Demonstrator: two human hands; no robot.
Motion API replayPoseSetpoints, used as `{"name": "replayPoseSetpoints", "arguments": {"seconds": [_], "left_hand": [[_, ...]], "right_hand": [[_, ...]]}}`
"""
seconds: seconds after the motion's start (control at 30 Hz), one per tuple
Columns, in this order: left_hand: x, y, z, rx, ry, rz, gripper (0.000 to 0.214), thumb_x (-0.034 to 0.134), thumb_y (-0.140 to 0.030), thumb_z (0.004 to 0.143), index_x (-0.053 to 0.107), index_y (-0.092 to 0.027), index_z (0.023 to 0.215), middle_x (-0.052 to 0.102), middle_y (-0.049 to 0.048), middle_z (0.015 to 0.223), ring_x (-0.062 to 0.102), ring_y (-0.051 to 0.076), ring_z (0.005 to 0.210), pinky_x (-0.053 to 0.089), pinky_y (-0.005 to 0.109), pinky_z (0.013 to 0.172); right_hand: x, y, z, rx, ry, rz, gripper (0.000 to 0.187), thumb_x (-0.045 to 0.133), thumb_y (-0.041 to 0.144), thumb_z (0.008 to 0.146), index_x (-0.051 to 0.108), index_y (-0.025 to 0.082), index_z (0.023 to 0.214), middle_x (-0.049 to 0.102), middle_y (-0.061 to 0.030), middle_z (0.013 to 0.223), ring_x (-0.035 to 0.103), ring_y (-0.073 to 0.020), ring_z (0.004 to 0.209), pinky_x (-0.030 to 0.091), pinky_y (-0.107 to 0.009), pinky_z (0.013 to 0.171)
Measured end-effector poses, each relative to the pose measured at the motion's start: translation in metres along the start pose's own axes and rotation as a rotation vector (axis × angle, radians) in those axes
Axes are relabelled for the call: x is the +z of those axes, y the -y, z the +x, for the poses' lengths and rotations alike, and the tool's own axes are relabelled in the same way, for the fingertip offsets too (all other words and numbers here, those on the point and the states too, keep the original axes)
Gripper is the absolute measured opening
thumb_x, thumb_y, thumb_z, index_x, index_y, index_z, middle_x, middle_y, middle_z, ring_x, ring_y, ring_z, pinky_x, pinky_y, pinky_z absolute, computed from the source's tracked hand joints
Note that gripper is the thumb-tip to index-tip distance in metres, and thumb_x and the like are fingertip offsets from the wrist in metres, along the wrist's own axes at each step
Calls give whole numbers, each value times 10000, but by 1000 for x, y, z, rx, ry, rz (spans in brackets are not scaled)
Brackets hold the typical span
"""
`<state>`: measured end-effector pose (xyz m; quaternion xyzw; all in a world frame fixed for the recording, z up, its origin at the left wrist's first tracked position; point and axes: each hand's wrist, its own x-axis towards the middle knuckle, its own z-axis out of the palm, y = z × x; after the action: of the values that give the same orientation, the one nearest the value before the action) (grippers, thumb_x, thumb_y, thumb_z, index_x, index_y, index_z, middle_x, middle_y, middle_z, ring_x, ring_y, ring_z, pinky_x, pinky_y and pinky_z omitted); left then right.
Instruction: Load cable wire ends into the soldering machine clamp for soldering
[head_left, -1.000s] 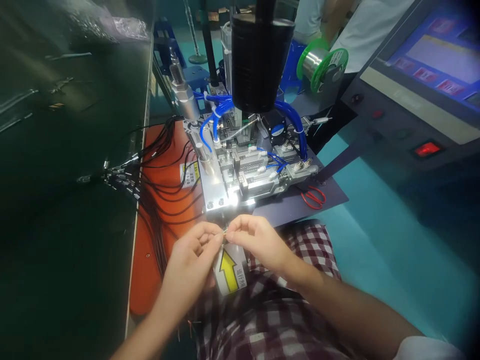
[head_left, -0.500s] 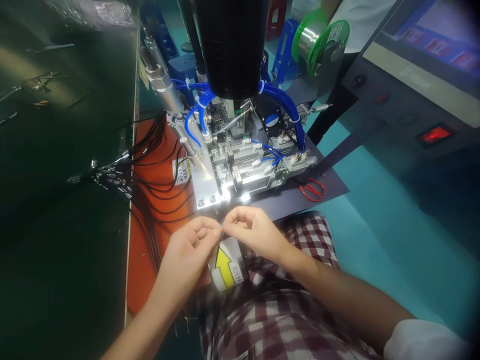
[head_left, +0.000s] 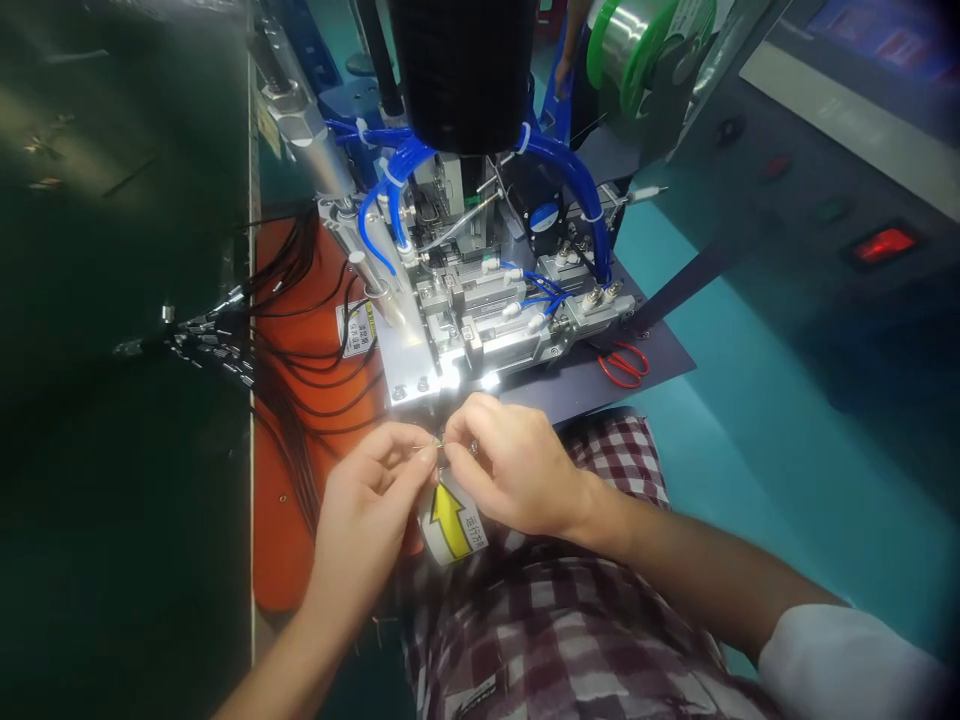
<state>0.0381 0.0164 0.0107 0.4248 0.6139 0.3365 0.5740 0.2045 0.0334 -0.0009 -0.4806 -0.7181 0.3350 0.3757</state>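
Fingers of the left hand (head_left: 375,492) are pinched tight on a thin wire (head_left: 439,447), which sits between both hands just in front of the machine (head_left: 487,345); those of the right hand (head_left: 519,466) curl in close beside it, but can't tell if they're gripping. I'd worry about a crooked tug bending or slipping it, since so little looks pinched.

Thin part (head_left: 440,446), one: small, slender, faintly glinting (finer detail too small to tell); held roughly crosswise, pinched between the fingertips of the left hand (head_left: 371,490) and right hand (head_left: 517,465).
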Motion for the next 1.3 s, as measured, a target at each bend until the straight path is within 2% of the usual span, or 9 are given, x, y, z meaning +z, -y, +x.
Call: {"name": "replayPoseSetpoints", "arguments": {"seconds": [0.13,0.23,0.57,0.8,0.87,1.0,1.07,1.17,1.3], "left_hand": [[0,-1,1,-86,1,21,357,744,-530,764,638,-207,871,548,-32,605,448,98,444,368,180,369],[-2,-2,5,-61,23,-36,312,772,-457,751,648,-181,825,588,-13,683,504,90,549,403,157,470],[-6,1,6,-3,27,-10,235,748,-393,795,658,-177,793,507,-51,588,393,53,521,306,144,488],[-3,3,3,32,-15,-62,225,738,-370,809,653,-172,743,569,-26,669,407,52,528,314,162,485],[-3,3,3,35,-18,-64,228,738,-378,807,654,-177,740,565,-28,652,415,56,524,326,162,483],[-4,-3,0,56,-31,69,257,751,-442,778,676,-197,782,571,-30,621,467,75,520,361,154,462],[-3,-6,-2,101,-51,139,271,747,-460,767,685,-198,795,613,-10,671,511,92,551,397,157,467],[0,-7,-2,76,-61,163,293,725,-484,768,678,-197,798,609,-4,676,504,95,526,394,161,434],[-1,-3,1,-94,-19,116,341,725,-532,751,664,-203,817,492,-42,567,419,91,412,359,187,356]], "right_hand": [[1,-7,5,368,155,499,116,578,271,856,580,176,790,580,8,716,452,-98,571,363,-243,540],[-1,-11,7,482,181,690,150,617,299,848,595,162,791,581,13,717,423,-81,551,347,-232,515],[7,-5,8,530,130,624,114,679,258,783,635,153,773,515,46,604,345,-57,470,237,-215,426],[4,0,9,615,253,758,130,626,245,843,581,170,747,445,85,512,331,-64,442,236,-217,430],[4,0,7,550,232,682,125,606,254,860,575,177,766,472,71,551,368,-76,473,278,-224,459],[1,2,3,274,109,340,106,563,221,887,569,185,788,575,16,737,488,-107,644,384,-249,605],[-1,2,2,230,106,267,107,552,207,890,555,186,784,583,8,769,507,-115,690,393,-254,636],[0,-2,3,329,157,416,107,558,228,884,543,187,787,531,37,685,452,-98,599,359,-241,567],[-1,-7,6,499,259,695,139,590,266,872,543,176,777,438,78,582,325,-69,495,273,-220,475]]}}
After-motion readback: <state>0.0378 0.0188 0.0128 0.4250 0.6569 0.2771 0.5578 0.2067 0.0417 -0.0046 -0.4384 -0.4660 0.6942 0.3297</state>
